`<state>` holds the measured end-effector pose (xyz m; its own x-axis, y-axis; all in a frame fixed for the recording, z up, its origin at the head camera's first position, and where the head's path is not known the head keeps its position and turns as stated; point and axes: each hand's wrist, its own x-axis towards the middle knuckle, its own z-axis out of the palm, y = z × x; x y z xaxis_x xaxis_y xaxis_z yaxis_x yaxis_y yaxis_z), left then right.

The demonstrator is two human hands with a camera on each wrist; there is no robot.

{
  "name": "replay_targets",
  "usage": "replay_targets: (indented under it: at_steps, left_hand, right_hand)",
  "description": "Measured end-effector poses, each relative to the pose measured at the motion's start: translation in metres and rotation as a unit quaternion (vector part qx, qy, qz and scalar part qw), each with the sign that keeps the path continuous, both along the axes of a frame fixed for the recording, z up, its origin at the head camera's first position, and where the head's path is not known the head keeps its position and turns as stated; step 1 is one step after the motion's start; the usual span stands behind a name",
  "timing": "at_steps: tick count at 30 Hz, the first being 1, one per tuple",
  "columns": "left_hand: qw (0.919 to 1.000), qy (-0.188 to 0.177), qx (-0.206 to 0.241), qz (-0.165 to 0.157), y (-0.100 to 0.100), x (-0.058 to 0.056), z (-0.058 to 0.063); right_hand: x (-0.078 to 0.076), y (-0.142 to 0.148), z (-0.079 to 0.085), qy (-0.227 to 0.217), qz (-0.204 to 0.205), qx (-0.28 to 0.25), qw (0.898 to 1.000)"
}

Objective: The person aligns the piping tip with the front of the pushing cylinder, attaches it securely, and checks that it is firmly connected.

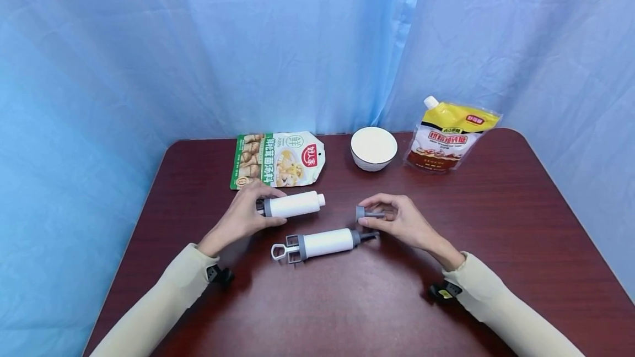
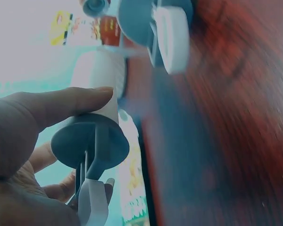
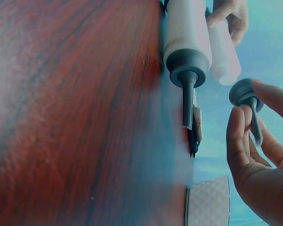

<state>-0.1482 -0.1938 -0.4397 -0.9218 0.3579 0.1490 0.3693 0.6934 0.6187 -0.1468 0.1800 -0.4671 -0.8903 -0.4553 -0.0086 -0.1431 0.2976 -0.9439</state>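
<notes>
My left hand (image 1: 250,209) grips a white syringe-like tube (image 1: 295,205) near its grey collar, and the tube's bare white tip points right. In the left wrist view the thumb presses along the tube (image 2: 106,110), just above the collar (image 2: 89,141). My right hand (image 1: 399,218) pinches a grey nozzle cap (image 1: 360,214) between thumb and fingers, apart from the tube. Its thin spout (image 3: 255,125) points back toward the palm. A second tube (image 1: 328,242), with a grey nozzle (image 1: 367,236) fitted and a pull-ring plunger (image 1: 279,252), lies on the table between the hands.
Behind the left hand lies a green and white food packet (image 1: 278,160). A white bowl (image 1: 373,149) stands at the table's back edge. Right of it a yellow and brown spouted pouch (image 1: 448,136) stands upright. Blue curtains (image 1: 297,43) hang behind the dark red table (image 1: 347,307).
</notes>
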Motion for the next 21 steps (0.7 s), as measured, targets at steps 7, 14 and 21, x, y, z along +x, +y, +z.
replay_targets:
  at_steps: [7, 14, 21]
  left_hand:
    - [0.9998, -0.008, 0.001, -0.019, 0.016, 0.010, 0.011]
    - [0.9992, -0.031, -0.001, -0.025, 0.025, 0.018, 0.015]
    - [0.9985, -0.041, 0.010, -0.034, 0.026, 0.021, 0.015]
  right_hand:
    - [-0.001, 0.000, 0.001, 0.007, -0.005, 0.012, 1.000]
    - [0.003, -0.003, 0.006, 0.000, -0.005, 0.010, 1.000]
    - [0.007, -0.006, 0.007, -0.001, 0.007, -0.003, 1.000]
